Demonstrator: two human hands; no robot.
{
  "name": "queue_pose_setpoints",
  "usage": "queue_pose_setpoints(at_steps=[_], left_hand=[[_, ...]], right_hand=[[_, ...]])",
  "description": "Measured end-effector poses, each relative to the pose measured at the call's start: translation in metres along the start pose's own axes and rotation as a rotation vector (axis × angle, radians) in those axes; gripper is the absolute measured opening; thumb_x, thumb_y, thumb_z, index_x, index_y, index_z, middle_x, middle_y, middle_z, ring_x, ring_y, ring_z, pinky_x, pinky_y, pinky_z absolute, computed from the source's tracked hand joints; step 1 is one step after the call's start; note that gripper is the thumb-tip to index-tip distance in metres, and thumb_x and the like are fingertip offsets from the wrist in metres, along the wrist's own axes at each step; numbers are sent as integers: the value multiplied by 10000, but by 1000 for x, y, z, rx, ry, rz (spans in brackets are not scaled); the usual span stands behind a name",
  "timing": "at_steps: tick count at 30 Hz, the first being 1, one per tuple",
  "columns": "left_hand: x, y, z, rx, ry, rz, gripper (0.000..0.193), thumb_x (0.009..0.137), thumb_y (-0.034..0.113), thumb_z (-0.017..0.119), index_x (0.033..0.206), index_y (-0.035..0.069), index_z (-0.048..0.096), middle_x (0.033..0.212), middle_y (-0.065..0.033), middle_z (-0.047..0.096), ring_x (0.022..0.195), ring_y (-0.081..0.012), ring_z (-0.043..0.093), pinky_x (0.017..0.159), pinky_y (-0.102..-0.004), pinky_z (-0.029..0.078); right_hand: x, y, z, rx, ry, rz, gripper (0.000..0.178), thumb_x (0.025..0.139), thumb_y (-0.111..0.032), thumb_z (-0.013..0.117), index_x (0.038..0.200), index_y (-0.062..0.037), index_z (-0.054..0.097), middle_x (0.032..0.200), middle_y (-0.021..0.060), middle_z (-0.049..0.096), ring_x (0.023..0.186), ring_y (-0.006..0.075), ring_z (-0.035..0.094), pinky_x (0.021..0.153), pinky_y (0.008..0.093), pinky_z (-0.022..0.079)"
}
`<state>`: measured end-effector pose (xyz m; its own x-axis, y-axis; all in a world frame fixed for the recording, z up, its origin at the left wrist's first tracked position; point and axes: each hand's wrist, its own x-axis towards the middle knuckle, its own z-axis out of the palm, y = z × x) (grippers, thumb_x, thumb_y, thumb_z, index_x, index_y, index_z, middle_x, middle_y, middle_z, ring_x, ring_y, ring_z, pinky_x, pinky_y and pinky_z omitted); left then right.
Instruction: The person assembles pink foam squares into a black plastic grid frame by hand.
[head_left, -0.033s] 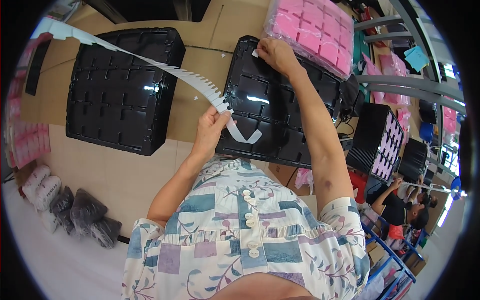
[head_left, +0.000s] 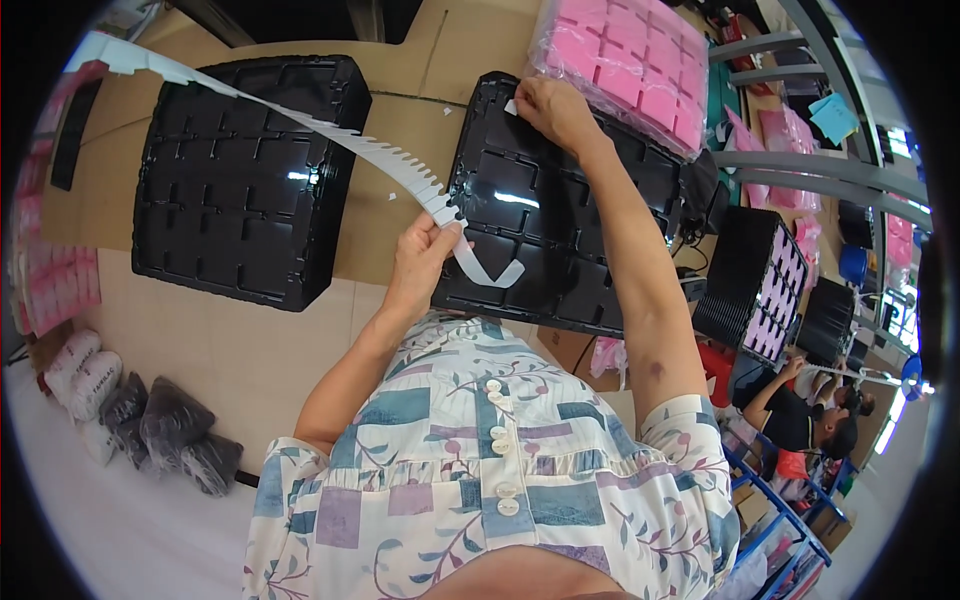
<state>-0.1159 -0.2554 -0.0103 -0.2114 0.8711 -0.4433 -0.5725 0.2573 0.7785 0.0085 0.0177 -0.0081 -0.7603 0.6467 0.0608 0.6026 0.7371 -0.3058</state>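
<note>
1. The left hand (head_left: 420, 258) has thumb and fingers closed on a long white toothed strip (head_left: 385, 160), near its right-hand end; hold that pinch firm but light, so the thin strip does not crease.
2. The right hand (head_left: 550, 108) has its fingers drawn narrow over the far edge of a black compartmented tray (head_left: 505, 235), near its far left corner. A small white tab (head_left: 511, 107) shows beside the fingertips; whether they pinch it or press it down, I cannot tell.
3. Working the tab with the fingertips alone, square to the corner, would probably give the neatest result; a skewed tab could lift or wrinkle.
4. The strip's loose tail (head_left: 488, 277) curls over the tray's near left part. It is best kept clear of the right forearm, which crosses the tray.
5. Leftward, the strip passes above another black tray (head_left: 230, 195) on the bench (head_left: 410, 95); some slack there should avoid tugging or snagging.
6. Pink trays in clear wrap (head_left: 630, 65) sit just beyond the right hand, so the elbow and wrist need care.
</note>
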Motion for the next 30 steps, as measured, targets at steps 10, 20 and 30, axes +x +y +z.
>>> queue_pose_setpoints(at_steps=[10, 20, 30], left_hand=[[5, -2, -6, 35, -36, -53, 126, 969, 93, 561, 1060, 11, 592, 920, -23, 623, 817, -101, 629, 824, -286, 558], [7, -3, -3, 3, -28, -72, 125, 972, 85, 548, 1052, 3, 598, 915, -27, 624, 804, -97, 624, 834, -281, 563], [9, -1, -3, -44, -38, -83, 113, 971, 82, 544, 1036, 5, 594, 892, -19, 608, 782, -92, 618, 825, -298, 574]], right_hand=[[3, -10, 27, -285, 140, -87, 146, 814, -172, 615, 823, -31, 579, 790, 145, 672, 707, 325, 677, 629, 425, 545], [-3, -9, 17, -261, 87, -163, 105, 815, -141, 593, 831, -46, 552, 769, 154, 659, 685, 322, 667, 576, 430, 522], [-18, -20, 21, -134, 72, -389, 123, 800, -140, 612, 788, -63, 517, 693, 110, 608, 663, 294, 652, 549, 412, 504]])
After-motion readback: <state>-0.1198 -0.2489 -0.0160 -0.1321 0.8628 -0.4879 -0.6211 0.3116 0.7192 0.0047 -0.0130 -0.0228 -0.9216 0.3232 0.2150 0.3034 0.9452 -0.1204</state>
